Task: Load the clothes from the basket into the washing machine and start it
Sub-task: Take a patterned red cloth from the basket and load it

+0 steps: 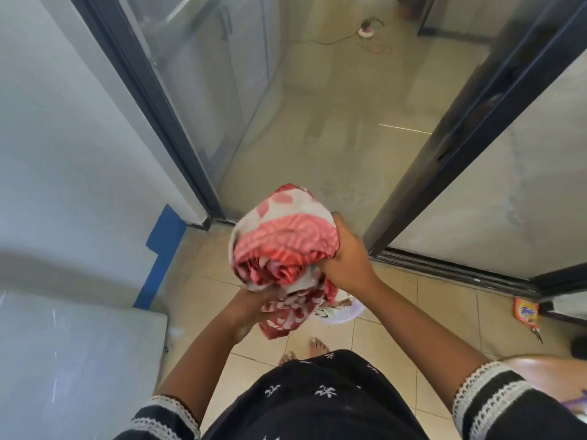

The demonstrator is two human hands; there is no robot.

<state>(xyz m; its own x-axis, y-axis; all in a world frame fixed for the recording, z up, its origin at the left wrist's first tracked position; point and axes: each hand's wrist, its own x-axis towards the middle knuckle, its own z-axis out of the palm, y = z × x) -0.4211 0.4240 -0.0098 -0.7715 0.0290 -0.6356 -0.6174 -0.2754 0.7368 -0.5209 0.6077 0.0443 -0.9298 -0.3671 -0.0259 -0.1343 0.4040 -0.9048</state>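
Observation:
A bundle of red, pink and white patterned cloth (pixel 286 246) is held up in front of me at waist height. My right hand (pixel 344 255) grips the bundle's right side, fingers curled into the fabric. My left hand (pixel 254 304) holds it from below, mostly hidden under the cloth. Beneath the bundle a pale lilac basket (pixel 344 314) stands on the tiled floor; only its rim shows. The washing machine's grey-white top (pixel 79 360) fills the lower left.
A dark-framed glass sliding door (pixel 165 115) stands open ahead onto a beige floor. An orange Tide detergent packet (pixel 526 311) lies on the tiles by the door track at right. A socket with a cable (pixel 367 31) lies on the far floor. My bare feet (pixel 305 350) are below the basket.

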